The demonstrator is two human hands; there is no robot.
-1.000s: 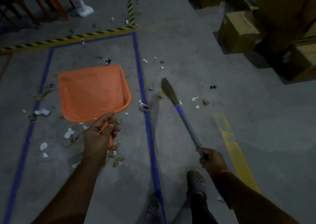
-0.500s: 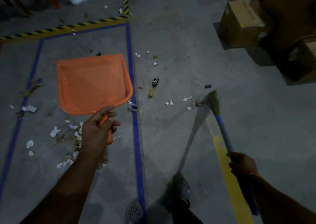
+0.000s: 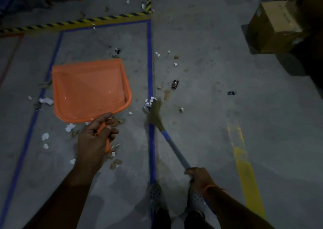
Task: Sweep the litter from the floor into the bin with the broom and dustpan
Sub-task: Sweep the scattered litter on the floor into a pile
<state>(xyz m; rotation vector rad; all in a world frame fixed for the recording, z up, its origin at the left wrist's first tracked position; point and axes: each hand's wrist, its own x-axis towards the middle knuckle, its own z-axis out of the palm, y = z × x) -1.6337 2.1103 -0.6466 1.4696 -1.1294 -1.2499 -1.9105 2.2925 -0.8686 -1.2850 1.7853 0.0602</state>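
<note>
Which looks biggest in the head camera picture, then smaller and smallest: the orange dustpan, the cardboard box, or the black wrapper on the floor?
1. Orange dustpan, though it is held near the camera, so that is unsure.
2. Cardboard box, farther away and partly cut off.
3. Black wrapper, clearly smallest.

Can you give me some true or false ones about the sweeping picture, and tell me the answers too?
1. The dustpan is orange. True.
2. The right hand holds the dustpan. False: the left hand grips its handle; the right hand grips the broom.
3. The dustpan is full of litter. False: hardly anything shows inside it; the paper scraps still lie on the floor.
4. The broom's bristles are down by the blue tape line. True.
5. A cardboard box stands at the upper right. True.
6. The broom's handle is red. False: it is grey with a blue part near the bristles.
</note>
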